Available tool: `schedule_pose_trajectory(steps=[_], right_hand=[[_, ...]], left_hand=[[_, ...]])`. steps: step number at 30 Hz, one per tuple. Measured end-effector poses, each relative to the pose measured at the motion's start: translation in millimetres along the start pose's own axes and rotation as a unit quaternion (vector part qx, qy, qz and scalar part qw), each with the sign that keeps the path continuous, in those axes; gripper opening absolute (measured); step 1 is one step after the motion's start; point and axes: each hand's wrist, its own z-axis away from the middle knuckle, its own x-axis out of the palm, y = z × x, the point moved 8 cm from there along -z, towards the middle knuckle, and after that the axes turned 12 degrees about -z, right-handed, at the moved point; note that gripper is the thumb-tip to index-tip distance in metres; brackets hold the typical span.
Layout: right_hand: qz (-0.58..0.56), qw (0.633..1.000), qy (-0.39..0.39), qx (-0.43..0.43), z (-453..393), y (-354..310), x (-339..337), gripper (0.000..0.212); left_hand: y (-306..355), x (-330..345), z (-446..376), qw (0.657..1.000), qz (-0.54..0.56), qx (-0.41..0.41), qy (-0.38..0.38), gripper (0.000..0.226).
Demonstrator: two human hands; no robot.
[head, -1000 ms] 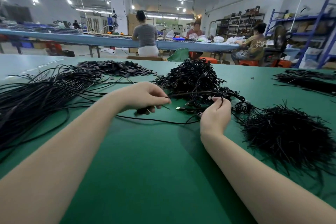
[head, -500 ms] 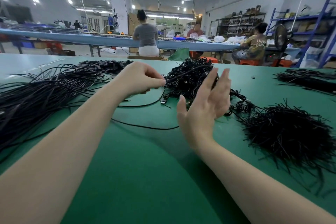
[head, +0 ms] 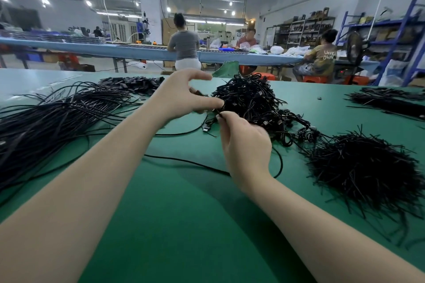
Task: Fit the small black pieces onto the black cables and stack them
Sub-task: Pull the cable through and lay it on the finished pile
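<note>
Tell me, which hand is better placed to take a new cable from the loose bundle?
Probably the left hand: the loose cable bundle lies on its side. The right hand pinches a cable.

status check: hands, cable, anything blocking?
Left hand and right hand both pinching one black cable just in front of the coiled cable heap. Small black piece not discernible. Nothing blocking on the green table.

Green counter (head: pixel 174 225); long loose black cables (head: pixel 53 122) spread at left; flat heap of small black pieces (head: pixel 133 84) at far left-centre; tangled mound of coiled cables (head: pixel 250 99) at centre; bristly pile of short black strands (head: pixel 365 167) at right; further dark bundle (head: pixel 391 101) at far right edge.
</note>
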Motion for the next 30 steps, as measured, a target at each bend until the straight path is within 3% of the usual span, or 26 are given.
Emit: schedule_pose_trajectory(steps=[1, 3, 5, 7, 11, 14, 16, 17, 19, 21, 23, 24, 26, 28, 30], right_hand=[[-0.037, 0.999, -0.014, 0.036, -0.9, 4.0, 1.4, 0.022], [-0.086, 0.994, -0.017, 0.071, -1.6, 8.2, 2.3, 0.027], [-0.119, 0.989, -0.004, 0.087, -1.9, 10.2, -0.1, 0.027], [-0.162, 0.98, -0.018, 0.112, -1.3, 13.6, 4.1, 0.026], [-0.223, 0.967, -0.071, 0.097, 1.2, 8.7, 18.0, 0.022], [-0.271, 0.943, -0.178, 0.076, 9.5, 2.0, 38.7, 0.024], [-0.333, 0.897, -0.262, 0.128, 19.5, 5.5, 56.2, 0.028], [-0.369, 0.871, -0.278, 0.168, 23.3, 9.5, 61.2, 0.033], [-0.408, 0.846, -0.244, 0.24, 21.8, 22.9, 61.7, 0.043], [-0.45, 0.828, -0.154, 0.297, 15.5, 39.0, 54.0, 0.046], [-0.459, 0.835, -0.086, 0.292, 8.1, 47.0, 44.7, 0.047], [-0.434, 0.858, -0.073, 0.264, 5.1, 45.5, 40.6, 0.047], [-0.408, 0.886, -0.076, 0.21, 3.4, 34.7, 38.0, 0.04], [-0.426, 0.881, -0.116, 0.17, 7.6, 17.9, 43.1, 0.027], [-0.435, 0.871, -0.184, 0.137, 14.6, 4.5, 50.8, 0.023]], left_hand=[[-5.4, 5.6, 1.5, 0.996, 0.074, -0.041, 0.002, 0.057], [-9.1, 28.6, 5.1, 0.98, 0.163, -0.1, -0.053, 0.043], [-0.4, 51.2, 11.0, 0.978, 0.12, -0.078, -0.154, 0.04], [6.2, 60.8, 13.7, 0.972, 0.116, -0.054, -0.197, 0.05], [9.5, 41.6, 8.1, 0.964, 0.216, -0.082, -0.128, 0.041], [3.5, 11.1, 0.8, 0.9, 0.411, -0.13, -0.061, 0.037], [4.2, -7.7, 0.9, 0.845, 0.514, -0.122, -0.088, 0.039], [6.7, -13.3, 3.5, 0.834, 0.525, -0.106, -0.134, 0.04], [10.1, -10.3, 15.4, 0.852, 0.446, -0.077, -0.262, 0.039], [-0.1, 12.4, 32.4, 0.881, 0.257, -0.084, -0.388, 0.041], [-20.5, 40.2, 43.0, 0.872, 0.088, -0.135, -0.462, 0.052], [-28.0, 50.1, 41.7, 0.874, 0.048, -0.155, -0.457, 0.056], [-33.5, 60.1, 26.0, 0.912, 0.037, -0.164, -0.375, 0.054], [-32.6, 50.1, 5.3, 0.959, 0.064, -0.146, -0.235, 0.045], [-31.7, 24.6, -9.6, 0.978, 0.136, -0.141, -0.072, 0.041]])
